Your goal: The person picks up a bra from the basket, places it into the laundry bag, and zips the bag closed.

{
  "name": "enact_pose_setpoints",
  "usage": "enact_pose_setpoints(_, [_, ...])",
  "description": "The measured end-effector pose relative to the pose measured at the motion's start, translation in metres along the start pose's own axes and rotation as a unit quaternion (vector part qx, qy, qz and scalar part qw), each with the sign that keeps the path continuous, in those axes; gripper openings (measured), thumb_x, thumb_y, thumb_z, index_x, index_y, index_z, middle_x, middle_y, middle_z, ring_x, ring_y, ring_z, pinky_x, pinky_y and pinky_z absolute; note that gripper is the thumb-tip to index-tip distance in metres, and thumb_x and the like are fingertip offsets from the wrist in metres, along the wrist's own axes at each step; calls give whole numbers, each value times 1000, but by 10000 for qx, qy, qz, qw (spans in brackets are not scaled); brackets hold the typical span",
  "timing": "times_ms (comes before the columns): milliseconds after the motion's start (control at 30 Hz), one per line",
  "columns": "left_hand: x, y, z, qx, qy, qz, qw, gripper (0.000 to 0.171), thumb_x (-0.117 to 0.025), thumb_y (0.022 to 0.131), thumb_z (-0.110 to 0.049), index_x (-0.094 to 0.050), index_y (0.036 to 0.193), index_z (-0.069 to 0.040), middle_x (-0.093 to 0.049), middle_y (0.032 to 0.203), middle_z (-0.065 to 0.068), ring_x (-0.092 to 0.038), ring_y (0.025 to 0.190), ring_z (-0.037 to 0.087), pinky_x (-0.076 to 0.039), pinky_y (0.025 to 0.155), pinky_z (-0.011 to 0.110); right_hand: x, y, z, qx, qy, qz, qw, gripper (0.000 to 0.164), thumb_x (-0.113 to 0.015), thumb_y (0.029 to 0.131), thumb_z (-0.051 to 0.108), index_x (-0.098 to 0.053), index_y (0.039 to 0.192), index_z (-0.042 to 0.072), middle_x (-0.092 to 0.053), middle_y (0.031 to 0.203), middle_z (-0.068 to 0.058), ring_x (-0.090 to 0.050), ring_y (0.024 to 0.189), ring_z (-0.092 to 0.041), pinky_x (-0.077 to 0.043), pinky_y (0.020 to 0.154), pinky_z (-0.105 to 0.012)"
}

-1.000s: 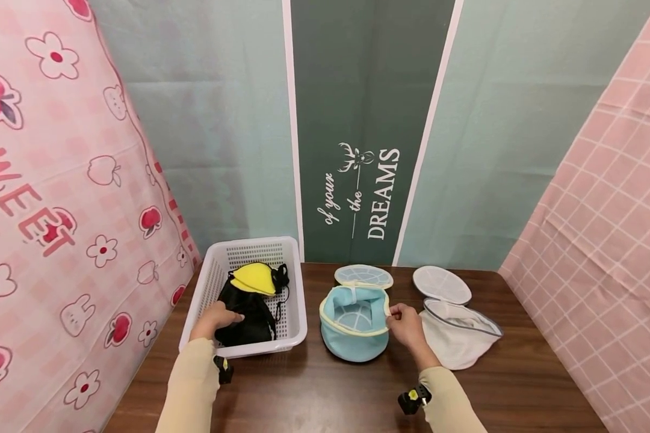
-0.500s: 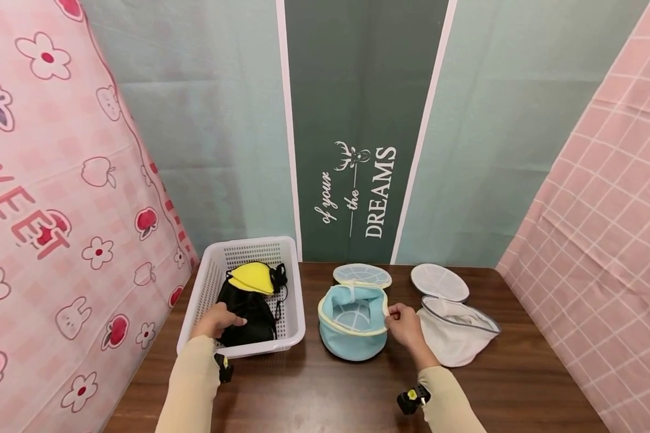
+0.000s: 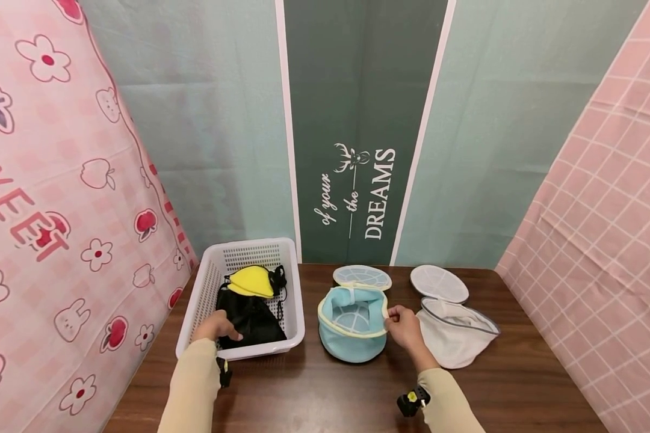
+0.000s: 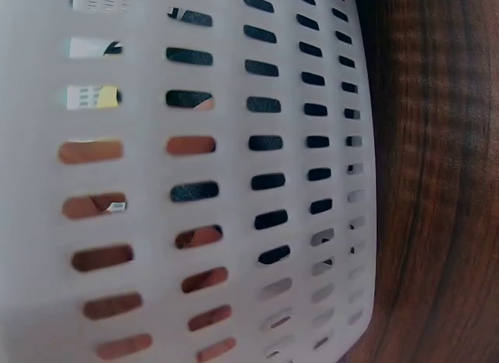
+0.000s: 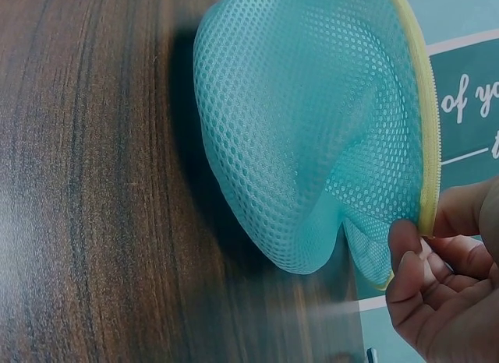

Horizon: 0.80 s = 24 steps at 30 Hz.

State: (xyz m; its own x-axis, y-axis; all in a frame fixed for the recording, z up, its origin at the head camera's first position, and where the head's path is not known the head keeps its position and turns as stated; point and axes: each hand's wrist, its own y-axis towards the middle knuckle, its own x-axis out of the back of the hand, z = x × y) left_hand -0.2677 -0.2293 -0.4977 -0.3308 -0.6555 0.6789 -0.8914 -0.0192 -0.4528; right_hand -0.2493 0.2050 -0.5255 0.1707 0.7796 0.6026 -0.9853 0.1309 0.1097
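Note:
My left hand [image 3: 215, 326] reaches into a white slotted plastic basket [image 3: 295, 288] and grips black cloth [image 3: 257, 322]; its fingers are partly hidden. Through the slots in the left wrist view, dark cloth [image 4: 195, 192] shows between parts of the fingers. Beyond it in the basket lies a folded yellow piece [image 3: 251, 281] with black cord. At the table's middle stands a light-blue mesh laundry bag [image 3: 352, 346] with its lid folded back. My right hand [image 3: 405, 328] pinches the yellow zippered rim [image 5: 427, 145] of this bag between thumb and fingers.
A white mesh laundry bag [image 3: 449, 343] with grey zip trim lies on the right, its round lid [image 3: 439, 284] turned back. Brown wooden table [image 3: 314, 397] extends in front. Printed cloths [image 3: 238, 150] hang behind and at both sides.
My left hand has shifted slightly towards me, and the black cloth in the basket now lies differently, spread towards the near right corner. My right hand keeps its pinch on the blue bag's rim.

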Motion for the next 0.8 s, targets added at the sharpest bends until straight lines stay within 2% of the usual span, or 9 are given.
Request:
enact_pose_setpoints(67, [-2, -1, -1, -36, 41, 16, 10000, 89, -78, 75, -14, -21, 133, 23, -21, 137, 41, -27, 123, 52, -34, 94, 54, 0, 0, 0, -13, 10, 18, 10000, 11, -57, 77, -4, -63, 87, -6, -57, 70, -5, -53, 63, -16, -44, 57, -30])
enact_pose_setpoints(233, [-7, -4, -9, -32, 511, -93, 9986, 96, -81, 71, -29, -27, 132, 22, -28, 136, 38, -29, 123, 51, -33, 95, 53, 1, 0, -1, -39, 35, 30, 10000, 12, -57, 77, -4, -62, 87, -6, -57, 70, -5, -53, 63, -16, -44, 57, -30])
enact_pose_setpoints(467, [-18, 0, -16, -21, 748, -107, 9971, 93, -77, 74, -40, -33, 129, 21, -35, 132, 37, -36, 120, 49, -37, 93, 51, 1, -1, 0, -27, 43, 10, 10000, 13, -57, 76, -4, -63, 87, -6, -57, 69, -4, -52, 63, -16, -44, 57, -30])
enact_pose_setpoints(567, [-21, 1, -16, 24, 579, -140, 9982, 93, -78, 74, -36, -31, 130, 21, -32, 133, 38, -36, 120, 49, -40, 90, 50, 1, -1, 0, 0, 47, 30, 10000, 13, -57, 75, -4, -62, 86, -6, -57, 69, -4, -52, 62, -16, -44, 57, -30])
enact_pose_setpoints(733, [-21, 3, -13, 284, -141, -243, 9992, 98, -83, 70, -27, -25, 136, 18, -25, 138, 37, -42, 111, 44, -49, 71, 42, 1, -1, -2, 0, 8, 31, 10000, 11, -58, 75, -4, -62, 85, -5, -57, 69, -4, -52, 63, -16, -44, 58, -30])
enact_pose_setpoints(800, [-19, 3, -13, 276, -108, -315, 9991, 99, -84, 68, -28, -26, 136, 17, -26, 137, 37, -44, 108, 43, -49, 68, 41, 1, -1, -3, -4, 6, 21, 10000, 11, -58, 75, -4, -62, 85, -5, -57, 69, -4, -52, 63, -16, -44, 58, -30])
